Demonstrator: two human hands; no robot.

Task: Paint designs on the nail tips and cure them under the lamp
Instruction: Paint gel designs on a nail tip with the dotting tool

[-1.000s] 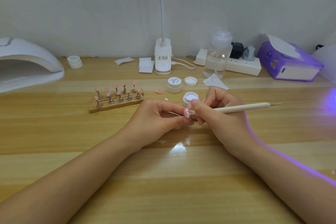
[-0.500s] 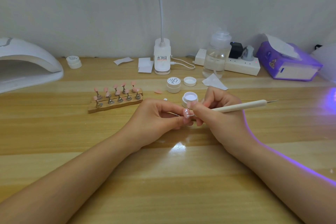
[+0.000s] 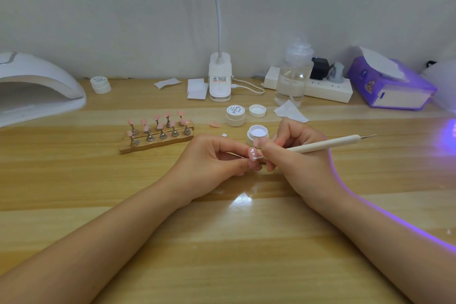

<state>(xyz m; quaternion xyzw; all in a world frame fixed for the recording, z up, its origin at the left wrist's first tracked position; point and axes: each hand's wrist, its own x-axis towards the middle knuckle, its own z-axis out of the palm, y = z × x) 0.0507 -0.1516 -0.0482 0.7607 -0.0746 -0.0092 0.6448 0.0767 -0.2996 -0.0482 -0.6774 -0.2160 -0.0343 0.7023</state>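
Two hands: meet just in front of the open jar (image 3: 257,134).
Left hand (image 3: 212,158): pinches tip (image 3: 252,154).
Right hand (image 3: 296,155): grips dotting pen (image 3: 320,143), point on tip.
Rack (image 3: 158,134): left of jar, pink tips.
Lamp (image 3: 37,86): far left, on bench (image 3: 222,242).

My far desk edge, against the wall: white power strip (image 3: 328,92) carrying black plug (image 3: 319,68) and grey plug (image 3: 337,72) | purple tissue box (image 3: 392,89) right of strip | clear pump bottle (image 3: 293,76) in front of strip | white paper scraps (image 3: 197,88) left of centre
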